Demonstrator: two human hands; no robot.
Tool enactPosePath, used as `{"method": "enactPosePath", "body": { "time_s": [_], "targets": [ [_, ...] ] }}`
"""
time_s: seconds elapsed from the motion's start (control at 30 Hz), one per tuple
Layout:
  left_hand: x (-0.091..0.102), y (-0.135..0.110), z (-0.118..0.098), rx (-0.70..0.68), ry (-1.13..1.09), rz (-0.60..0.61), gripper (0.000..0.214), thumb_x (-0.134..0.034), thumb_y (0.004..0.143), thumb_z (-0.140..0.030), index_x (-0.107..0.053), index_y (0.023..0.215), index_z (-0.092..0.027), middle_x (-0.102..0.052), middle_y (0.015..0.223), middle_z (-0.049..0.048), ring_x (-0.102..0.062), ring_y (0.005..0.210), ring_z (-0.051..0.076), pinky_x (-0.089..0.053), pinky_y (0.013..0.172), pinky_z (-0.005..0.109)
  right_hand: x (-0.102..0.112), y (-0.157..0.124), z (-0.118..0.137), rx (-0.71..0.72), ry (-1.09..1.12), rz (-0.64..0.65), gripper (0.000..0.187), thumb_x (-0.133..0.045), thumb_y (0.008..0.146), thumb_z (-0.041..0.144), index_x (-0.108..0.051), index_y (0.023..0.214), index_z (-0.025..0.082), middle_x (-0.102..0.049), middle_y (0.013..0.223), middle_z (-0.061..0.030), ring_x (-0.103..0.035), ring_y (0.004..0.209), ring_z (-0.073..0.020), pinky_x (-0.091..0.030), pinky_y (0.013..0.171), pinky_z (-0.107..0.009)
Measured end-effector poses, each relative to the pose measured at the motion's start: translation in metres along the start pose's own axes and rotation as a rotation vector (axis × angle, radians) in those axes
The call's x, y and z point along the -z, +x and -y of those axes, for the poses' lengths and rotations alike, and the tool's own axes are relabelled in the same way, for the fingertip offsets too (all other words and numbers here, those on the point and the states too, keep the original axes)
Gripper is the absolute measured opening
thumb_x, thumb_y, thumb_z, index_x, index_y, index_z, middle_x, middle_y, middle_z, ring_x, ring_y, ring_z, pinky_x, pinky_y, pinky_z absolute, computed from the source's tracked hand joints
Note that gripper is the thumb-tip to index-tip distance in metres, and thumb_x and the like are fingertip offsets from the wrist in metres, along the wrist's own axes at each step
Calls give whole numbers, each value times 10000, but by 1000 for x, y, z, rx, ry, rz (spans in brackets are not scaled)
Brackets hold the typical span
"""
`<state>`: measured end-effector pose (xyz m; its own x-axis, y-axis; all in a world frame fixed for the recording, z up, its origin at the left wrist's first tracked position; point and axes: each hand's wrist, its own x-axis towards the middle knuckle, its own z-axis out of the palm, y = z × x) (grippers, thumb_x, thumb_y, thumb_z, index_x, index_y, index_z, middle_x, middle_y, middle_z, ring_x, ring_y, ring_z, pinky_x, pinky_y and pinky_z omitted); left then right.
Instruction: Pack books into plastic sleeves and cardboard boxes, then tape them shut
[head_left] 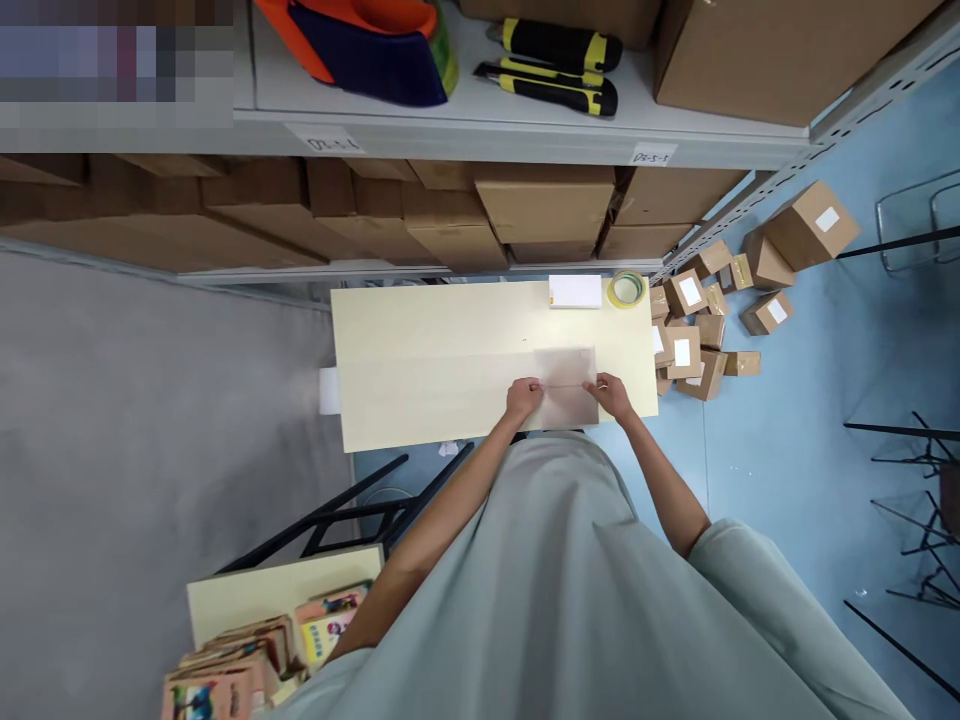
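A thin, see-through, pinkish plastic bag (566, 408) lies at the front edge of the cream table (427, 380), with a line running across its middle. My left hand (524, 398) pinches the left end of that line with its fingers closed. At the right end, my right hand (612, 394) has its thumb and fingers closed on the bag too. Beyond my hands, a small white box or stack of labels (575, 291) sits at the table's back edge. Right of it lies a roll of yellowish tape (626, 289).
Cardboard boxes (544, 205) fill the shelf behind the table. Box cutters (559, 85) and an orange-and-blue container (375, 60) rest on the shelf above. Small labelled cartons (682, 350) pile up on the right. Picture-covered books (225, 680) stand on a low table at lower left.
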<state>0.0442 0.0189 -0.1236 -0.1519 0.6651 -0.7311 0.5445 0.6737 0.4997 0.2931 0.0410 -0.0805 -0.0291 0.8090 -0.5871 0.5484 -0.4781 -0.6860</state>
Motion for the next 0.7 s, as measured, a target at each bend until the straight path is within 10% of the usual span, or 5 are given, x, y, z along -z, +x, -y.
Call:
{"method": "enactPosePath", "body": {
  "time_s": [0.2,0.4,0.7],
  "targets": [
    [-9,-3,-6,-43,33,5,168,-746,902,-314,-787,1039,-226,-841,1015,82,-763,1062,269,-550,943,355,5,-19,14,-39,-231,-98,385,-709,893,587,-559,767,256,-667,789,-6,-595,720,-189,-433,682,-283],
    [0,-10,3,-166,-67,87,122,-707,934,-273,-741,1045,-236,-829,1077,65,-761,1060,243,-561,981,349,-26,-46,53,-73,-401,-153,151,-722,938,388,-654,910,256,-725,892,-26,-669,822,-226,-425,711,-296],
    [42,-26,36,-284,-348,239,346,-645,942,-379,-747,1207,-183,-829,1160,118,-789,1017,253,-618,980,402,-90,-66,123,-92,-539,-86,306,-738,998,460,-623,1174,237,-786,1036,-62,-738,952,-259,-460,742,-314]
  ]
}}
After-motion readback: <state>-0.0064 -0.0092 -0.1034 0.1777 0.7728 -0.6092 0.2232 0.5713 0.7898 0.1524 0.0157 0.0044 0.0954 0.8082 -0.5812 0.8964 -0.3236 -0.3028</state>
